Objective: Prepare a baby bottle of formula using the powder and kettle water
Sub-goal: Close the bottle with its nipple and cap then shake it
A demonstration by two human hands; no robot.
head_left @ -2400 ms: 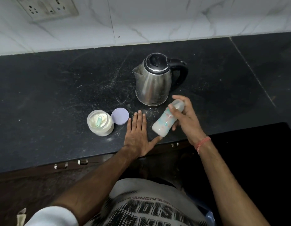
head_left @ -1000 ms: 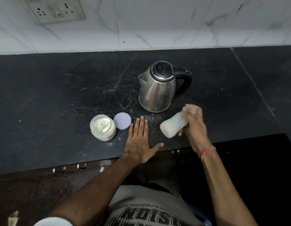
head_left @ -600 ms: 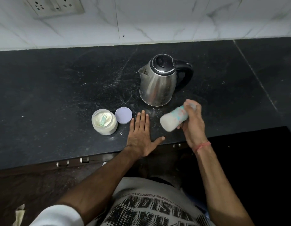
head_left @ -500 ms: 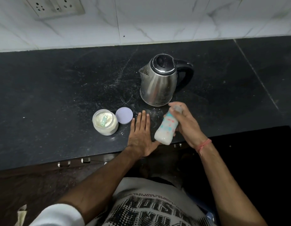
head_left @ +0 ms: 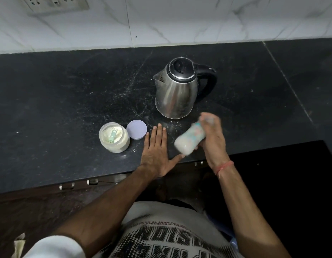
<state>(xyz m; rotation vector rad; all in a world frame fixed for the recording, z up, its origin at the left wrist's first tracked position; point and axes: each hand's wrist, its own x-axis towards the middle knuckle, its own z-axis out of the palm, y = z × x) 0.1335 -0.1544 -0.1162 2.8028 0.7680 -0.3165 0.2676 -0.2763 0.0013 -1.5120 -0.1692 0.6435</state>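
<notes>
My right hand [head_left: 212, 138] grips the top end of a baby bottle [head_left: 189, 139] full of milky white liquid, held tilted above the counter with its base toward me and to the left; it is motion-blurred. My left hand [head_left: 156, 152] rests flat, fingers straight, on the black counter [head_left: 59, 101] just left of the bottle. A steel kettle [head_left: 177, 90] with a black lid and handle stands behind the bottle. The open powder jar [head_left: 114, 139], with a green scoop in the white powder, stands left of my left hand, its lilac lid [head_left: 136, 129] lying beside it.
White powder is scattered on the counter around the kettle and jar. A marble-tiled wall [head_left: 180, 19] with a socket plate [head_left: 53, 4] backs the counter. Drawer handles [head_left: 77, 184] show under the counter's front edge.
The bottle has swung back and forth in my right hand, between steeply tilted and nearly level. My left hand has stayed flat on the counter.
</notes>
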